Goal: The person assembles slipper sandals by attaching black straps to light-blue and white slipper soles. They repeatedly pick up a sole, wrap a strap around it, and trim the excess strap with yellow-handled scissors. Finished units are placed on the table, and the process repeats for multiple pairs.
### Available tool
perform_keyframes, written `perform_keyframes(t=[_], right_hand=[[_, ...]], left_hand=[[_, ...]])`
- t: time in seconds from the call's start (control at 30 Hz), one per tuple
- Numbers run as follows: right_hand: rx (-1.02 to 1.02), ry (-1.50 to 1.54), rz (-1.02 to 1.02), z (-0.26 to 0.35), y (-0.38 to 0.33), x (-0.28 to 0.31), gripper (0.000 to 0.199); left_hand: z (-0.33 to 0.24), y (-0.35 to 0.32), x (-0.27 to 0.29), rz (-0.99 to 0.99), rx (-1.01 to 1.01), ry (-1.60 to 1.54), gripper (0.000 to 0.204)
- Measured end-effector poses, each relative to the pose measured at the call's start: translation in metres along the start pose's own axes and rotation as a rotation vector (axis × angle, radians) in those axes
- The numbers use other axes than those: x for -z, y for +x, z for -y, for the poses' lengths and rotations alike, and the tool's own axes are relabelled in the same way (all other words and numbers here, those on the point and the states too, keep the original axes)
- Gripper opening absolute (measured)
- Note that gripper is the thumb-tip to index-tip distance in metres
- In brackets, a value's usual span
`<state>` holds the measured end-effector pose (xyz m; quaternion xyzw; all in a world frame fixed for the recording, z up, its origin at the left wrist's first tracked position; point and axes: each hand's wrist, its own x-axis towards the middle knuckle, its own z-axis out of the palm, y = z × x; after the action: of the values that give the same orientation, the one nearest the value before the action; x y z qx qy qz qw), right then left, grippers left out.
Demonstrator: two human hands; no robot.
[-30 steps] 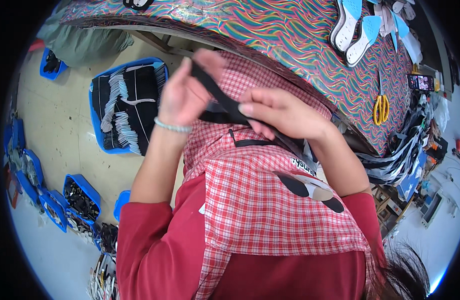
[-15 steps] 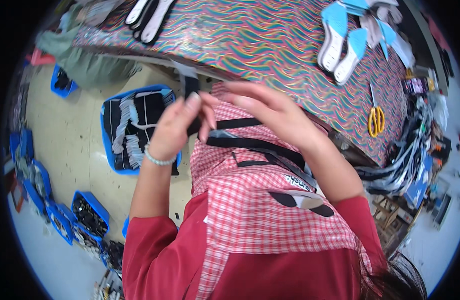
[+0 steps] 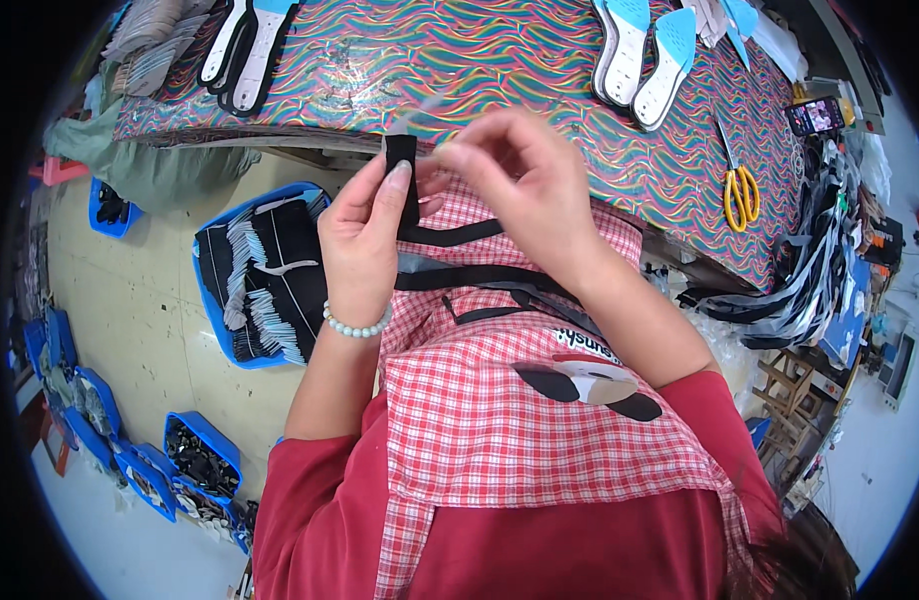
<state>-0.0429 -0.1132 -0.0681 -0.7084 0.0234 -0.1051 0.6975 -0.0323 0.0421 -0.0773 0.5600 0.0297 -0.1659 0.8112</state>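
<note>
My left hand, with a beaded bracelet at its wrist, pinches a black strap between thumb and fingers, its end standing upright. A thin translucent strip, smeared by motion, shows just above that end. Close by on the right, my right hand has thumb and forefinger drawn together; what lies between them is too blurred to make out. Lengths of black strap run across the checked apron on my lap, with a greyish film strip beside them.
The patterned table ahead bears black-edged insoles, blue-and-white insoles and yellow-handled scissors. Many straps hang at its right edge. Left on the floor stands a blue basket of black pieces, with smaller blue bins behind.
My left hand has turned and now holds the strap end up. The right hand's fingers, outstretched before, have curled into a pinch near it. The view has shifted slightly.
</note>
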Motion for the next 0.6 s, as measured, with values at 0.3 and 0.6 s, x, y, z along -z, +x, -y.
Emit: perform_keyframes(t=[0.3,0.6], right_hand=[[-0.100,-0.118,0.071,0.008,-0.009,-0.002,0.016],[-0.094,-0.246,0.120,0.017,-0.009,0.003,0.016]], left_hand=[[0.003,-0.013,-0.002,0.100,-0.215,0.362,0.033],[0.001,-0.002,-0.003,0.077,-0.713,0.900,0.032]])
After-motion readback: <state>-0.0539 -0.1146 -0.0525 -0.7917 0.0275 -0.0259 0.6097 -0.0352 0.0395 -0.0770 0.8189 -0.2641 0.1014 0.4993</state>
